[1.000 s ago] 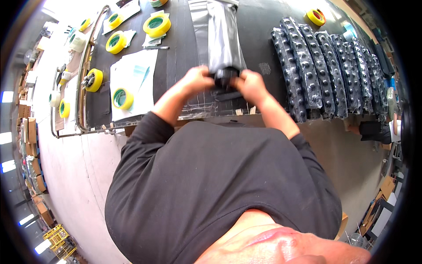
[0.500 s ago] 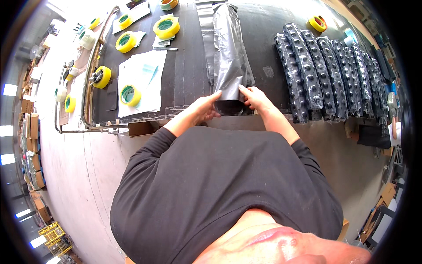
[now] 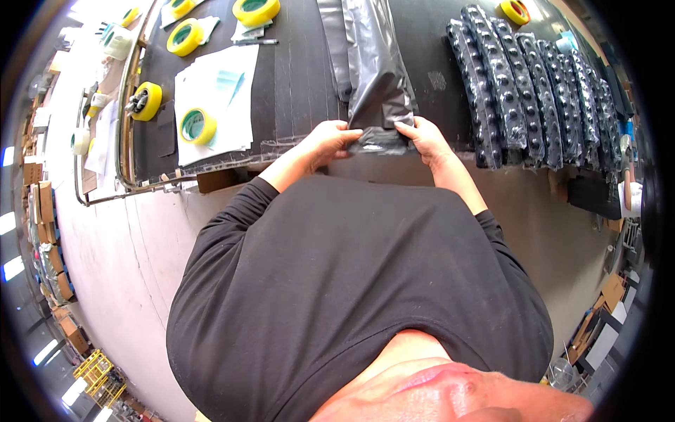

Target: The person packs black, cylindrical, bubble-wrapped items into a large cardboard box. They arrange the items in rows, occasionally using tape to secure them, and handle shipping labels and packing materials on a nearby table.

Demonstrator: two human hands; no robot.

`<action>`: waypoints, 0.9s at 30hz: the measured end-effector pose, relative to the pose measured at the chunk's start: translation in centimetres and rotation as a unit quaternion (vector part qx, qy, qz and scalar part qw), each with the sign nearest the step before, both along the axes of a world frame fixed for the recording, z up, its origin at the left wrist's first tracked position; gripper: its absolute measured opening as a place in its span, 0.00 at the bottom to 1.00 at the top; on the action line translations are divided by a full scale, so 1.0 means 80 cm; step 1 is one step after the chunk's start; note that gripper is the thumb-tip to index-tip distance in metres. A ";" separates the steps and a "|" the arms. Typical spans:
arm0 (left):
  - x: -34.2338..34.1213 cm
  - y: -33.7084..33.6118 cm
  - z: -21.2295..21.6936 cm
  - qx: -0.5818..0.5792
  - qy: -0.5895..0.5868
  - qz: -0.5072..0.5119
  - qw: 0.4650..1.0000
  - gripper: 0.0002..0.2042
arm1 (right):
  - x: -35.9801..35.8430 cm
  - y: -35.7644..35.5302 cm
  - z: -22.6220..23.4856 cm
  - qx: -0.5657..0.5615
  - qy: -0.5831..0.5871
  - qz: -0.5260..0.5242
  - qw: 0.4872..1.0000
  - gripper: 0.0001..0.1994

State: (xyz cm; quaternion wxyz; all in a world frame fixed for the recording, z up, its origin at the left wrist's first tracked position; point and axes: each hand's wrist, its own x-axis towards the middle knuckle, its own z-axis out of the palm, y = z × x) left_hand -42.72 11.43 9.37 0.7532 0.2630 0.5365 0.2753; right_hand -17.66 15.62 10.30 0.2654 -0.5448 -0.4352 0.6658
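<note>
A long grey plastic mailing bag (image 3: 376,67) runs away from me over the dark table, its near end at the front edge. My left hand (image 3: 329,144) pinches the left corner of that end between thumb and fingers. At the right corner, my right hand (image 3: 427,141) grips the plastic with the thumb on top. Between the hands the end lies stretched flat, creased and shiny. Whatever is inside the bag cannot be seen. More flat grey bags (image 3: 333,42) lie just left of it, partly underneath.
Several black bubble-wrapped long packages (image 3: 503,91) lie side by side on the right of the table (image 3: 295,91). To the left are white paper sheets (image 3: 235,116) with a yellow tape roll (image 3: 197,126) on top, more tape rolls (image 3: 185,36) and a pen (image 3: 256,42). A metal rail (image 3: 125,133) borders the table's left.
The bag's near end, which showed a dark opening, is now pulled flat. My hands have moved slightly apart, and my view has shifted, so the table sits higher in the picture.
</note>
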 end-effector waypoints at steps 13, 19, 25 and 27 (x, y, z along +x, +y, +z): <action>0.018 -0.047 0.004 0.084 -0.003 0.005 0.996 0.06 | -0.050 -0.036 0.051 0.632 -0.220 0.162 0.726 0.12; 0.020 -0.048 0.016 0.124 0.025 -0.007 0.992 0.07 | -0.076 -0.028 0.036 0.557 -0.215 0.231 0.768 0.08; 0.019 -0.040 0.022 0.182 0.161 -0.064 0.968 0.06 | -0.071 -0.032 0.025 0.535 -0.191 0.224 0.792 0.05; 0.016 -0.041 0.042 0.167 0.200 -0.094 0.961 0.06 | -0.053 -0.045 0.024 0.567 -0.136 0.224 0.781 0.07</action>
